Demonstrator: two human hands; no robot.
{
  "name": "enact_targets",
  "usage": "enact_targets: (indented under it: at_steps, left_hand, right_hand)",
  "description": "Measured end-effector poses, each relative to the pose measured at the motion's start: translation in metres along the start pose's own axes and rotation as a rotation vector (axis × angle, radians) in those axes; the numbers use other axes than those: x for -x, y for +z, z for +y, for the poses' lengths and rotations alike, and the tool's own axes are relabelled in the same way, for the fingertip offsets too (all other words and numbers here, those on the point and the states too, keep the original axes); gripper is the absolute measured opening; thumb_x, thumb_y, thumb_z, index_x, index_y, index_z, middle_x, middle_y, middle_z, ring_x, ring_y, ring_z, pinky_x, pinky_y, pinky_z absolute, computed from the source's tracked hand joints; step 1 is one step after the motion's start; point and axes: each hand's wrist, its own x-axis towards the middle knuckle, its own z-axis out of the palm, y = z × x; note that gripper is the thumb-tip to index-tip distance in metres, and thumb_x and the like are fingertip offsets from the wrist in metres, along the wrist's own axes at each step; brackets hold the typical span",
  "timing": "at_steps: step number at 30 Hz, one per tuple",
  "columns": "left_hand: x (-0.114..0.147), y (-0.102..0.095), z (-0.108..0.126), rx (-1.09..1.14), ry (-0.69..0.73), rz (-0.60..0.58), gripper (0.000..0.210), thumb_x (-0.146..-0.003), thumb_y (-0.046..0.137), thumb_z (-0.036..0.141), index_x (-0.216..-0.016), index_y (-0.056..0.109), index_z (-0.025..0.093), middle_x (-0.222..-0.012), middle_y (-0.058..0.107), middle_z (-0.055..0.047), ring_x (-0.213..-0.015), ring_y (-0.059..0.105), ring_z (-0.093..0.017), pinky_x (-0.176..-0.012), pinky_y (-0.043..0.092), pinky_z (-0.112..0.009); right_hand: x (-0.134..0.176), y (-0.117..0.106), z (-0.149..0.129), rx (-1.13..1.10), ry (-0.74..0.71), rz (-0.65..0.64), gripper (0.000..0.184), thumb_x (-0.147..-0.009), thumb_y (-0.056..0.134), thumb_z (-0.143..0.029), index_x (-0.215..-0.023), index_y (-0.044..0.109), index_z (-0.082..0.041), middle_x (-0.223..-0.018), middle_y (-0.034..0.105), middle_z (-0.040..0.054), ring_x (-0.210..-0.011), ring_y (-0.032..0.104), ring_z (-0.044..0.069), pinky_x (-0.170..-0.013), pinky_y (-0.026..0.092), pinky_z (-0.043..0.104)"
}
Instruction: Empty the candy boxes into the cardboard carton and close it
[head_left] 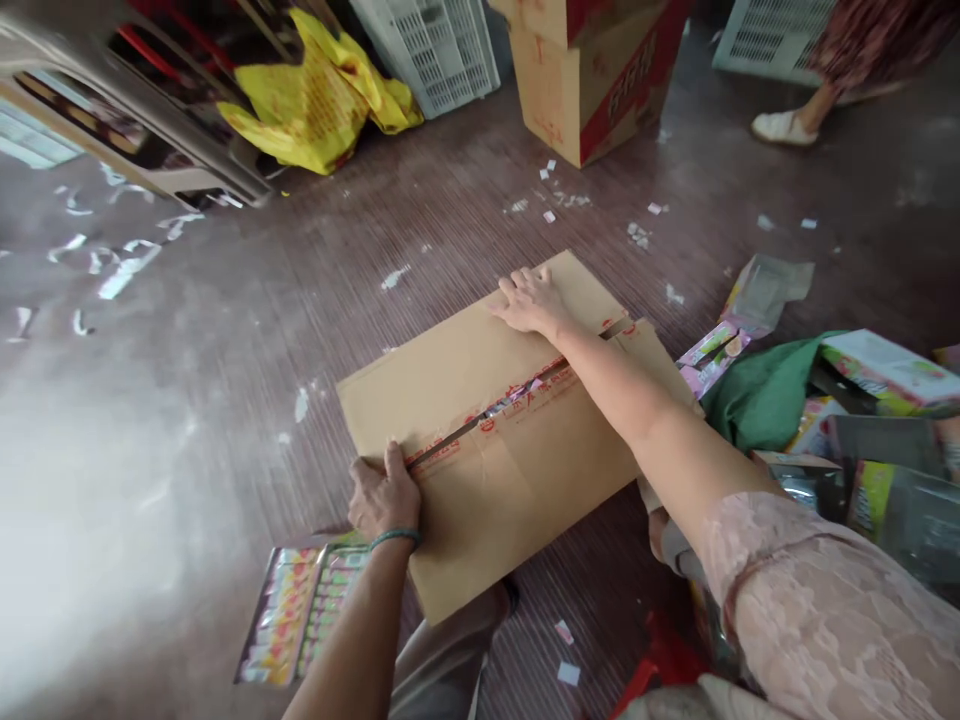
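Note:
A brown cardboard box (pixel 495 510) lies in front of me, its two top flaps nearly meeting. Red print and torn tape run along the seam, and a bit of colourful packaging shows through the narrow gap. My left hand (pixel 385 497), with a green bracelet at the wrist, grips the box's left end, thumb on top near the seam. At the far edge, my right hand (pixel 527 300) rests on the far flap with fingers bent over it. The undersides of both hands are hidden.
A tray of colourful wrapped packets (pixel 289 615) lies at lower left. Opened packages (pixel 892 440) and green cloth (pixel 765 395) crowd the right. Beyond are a yellow bag (pixel 307 105), a white crate (pixel 431 55), stacked cartons (pixel 555 90) and another person's foot (pixel 787 125). Paper scraps litter the floor.

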Motion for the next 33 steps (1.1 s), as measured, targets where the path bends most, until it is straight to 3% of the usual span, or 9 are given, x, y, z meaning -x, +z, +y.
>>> enact_targets:
  at_steps: [3, 5, 9, 12, 18, 21, 24, 30, 33]
  left_hand:
    - [0.003, -0.005, 0.006, 0.017, 0.004, -0.040, 0.081, -0.101, 0.029, 0.073, -0.141, 0.057, 0.009, -0.127, 0.072, -0.035, -0.122, 0.070, -0.052, -0.102, 0.053, -0.066]
    - [0.002, -0.005, 0.005, 0.063, 0.011, -0.040, 0.081, -0.100, 0.032, 0.074, -0.139, 0.058, 0.009, -0.124, 0.073, -0.035, -0.119, 0.072, -0.052, -0.100, 0.054, -0.065]
    - [0.001, -0.005, 0.005, 0.127, 0.061, -0.038, 0.079, -0.100, 0.034, 0.073, -0.137, 0.060, 0.008, -0.123, 0.074, -0.035, -0.118, 0.072, -0.053, -0.098, 0.054, -0.065]
    - [0.003, -0.011, 0.008, 0.104, 0.082, -0.062, 0.076, -0.102, 0.034, 0.066, -0.138, 0.059, 0.004, -0.125, 0.073, -0.036, -0.118, 0.072, -0.053, -0.097, 0.055, -0.062]
    - [0.008, -0.018, 0.012, 0.086, 0.080, -0.097, 0.077, -0.101, 0.032, 0.060, -0.142, 0.056, -0.001, -0.131, 0.070, -0.039, -0.124, 0.069, -0.054, -0.101, 0.053, -0.059]
    - [0.008, -0.018, 0.012, 0.083, 0.077, -0.097, 0.080, -0.100, 0.031, 0.059, -0.144, 0.055, -0.004, -0.132, 0.069, -0.041, -0.127, 0.067, -0.055, -0.103, 0.052, -0.060]
    - [0.008, -0.020, 0.013, 0.086, 0.075, -0.117, 0.085, -0.099, 0.029, 0.062, -0.145, 0.054, -0.004, -0.134, 0.067, -0.041, -0.129, 0.066, -0.056, -0.104, 0.052, -0.060]
    - [0.006, -0.024, 0.013, 0.102, 0.078, -0.145, 0.094, -0.094, 0.028, 0.069, -0.146, 0.055, -0.005, -0.133, 0.066, -0.041, -0.128, 0.066, -0.056, -0.105, 0.053, -0.060]
    - [0.004, -0.024, 0.011, 0.125, 0.091, -0.147, 0.097, -0.093, 0.028, 0.072, -0.147, 0.054, -0.005, -0.134, 0.066, -0.042, -0.126, 0.068, -0.056, -0.103, 0.054, -0.062]
  right_hand:
    - [0.030, -0.026, 0.007, 0.049, 0.004, -0.233, 0.071, -0.112, 0.041, -0.060, -0.170, 0.042, -0.018, -0.180, 0.026, 0.0179, -0.168, 0.022, 0.040, -0.132, 0.026, 0.071]
    - [0.067, -0.039, 0.017, 0.080, 0.002, -0.292, 0.071, -0.111, 0.043, -0.060, -0.172, 0.041, -0.023, -0.182, 0.023, 0.0154, -0.169, 0.021, 0.041, -0.132, 0.023, 0.074]
    - [0.145, -0.039, 0.041, 0.161, 0.054, -0.116, 0.066, -0.114, 0.034, -0.059, -0.172, 0.042, -0.028, -0.181, 0.024, 0.0142, -0.169, 0.021, 0.039, -0.132, 0.020, 0.076]
    - [0.171, -0.022, 0.049, 0.140, 0.095, -0.023, 0.065, -0.116, 0.029, -0.058, -0.171, 0.042, -0.027, -0.182, 0.024, 0.0124, -0.170, 0.018, 0.035, -0.134, 0.019, 0.071]
    - [0.167, 0.002, 0.043, 0.064, 0.239, 0.189, 0.060, -0.118, 0.025, -0.049, -0.164, 0.054, -0.025, -0.177, 0.037, 0.0109, -0.168, 0.023, 0.033, -0.134, 0.015, 0.068]
    - [0.163, 0.005, 0.043, -0.021, 0.517, 0.253, 0.059, -0.117, 0.031, -0.052, -0.166, 0.051, -0.028, -0.176, 0.039, 0.0143, -0.162, 0.036, 0.039, -0.128, 0.031, 0.066]
    - [0.160, 0.003, 0.044, -0.145, 0.688, 0.265, 0.064, -0.116, 0.037, -0.053, -0.173, 0.038, -0.024, -0.168, 0.050, 0.0176, -0.149, 0.054, 0.035, -0.117, 0.047, 0.053]
    - [0.155, -0.004, 0.042, -0.185, 0.759, 0.238, 0.059, -0.115, 0.044, -0.053, -0.158, 0.055, -0.016, -0.146, 0.068, 0.0185, -0.128, 0.068, 0.032, -0.105, 0.051, 0.042]
    - [0.154, -0.003, 0.041, -0.126, 0.758, 0.235, 0.058, -0.116, 0.042, -0.052, -0.159, 0.053, -0.014, -0.140, 0.070, 0.0201, -0.126, 0.069, 0.033, -0.104, 0.050, 0.041]
